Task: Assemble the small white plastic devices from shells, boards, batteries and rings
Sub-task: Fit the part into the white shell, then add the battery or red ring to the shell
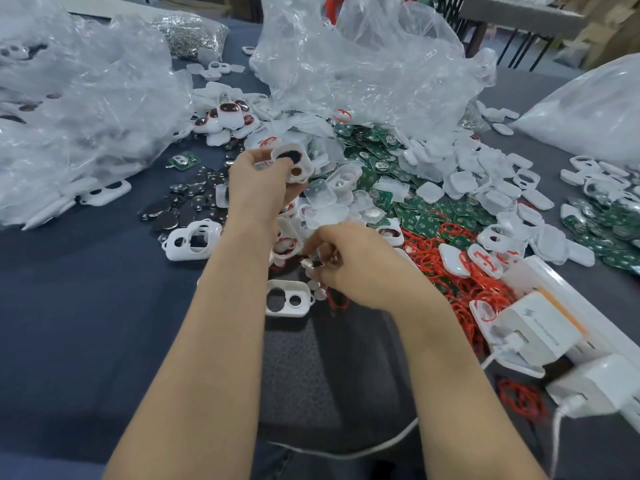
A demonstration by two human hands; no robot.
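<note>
The left hand (258, 185) grips a white shell (290, 163) raised over the heap, probably kept ready for filling, while the nearer right hand (362, 268) pinches a small silvery part (308, 263) just above the desk (86, 306), green boards (424, 225) and red rings (460, 282) within reach at right.

Nothing is legible: grey print beside a lightning mark on the white charger (533, 336), lower right, is blurred, and markings on the green boards (426, 222) are too small.
</note>
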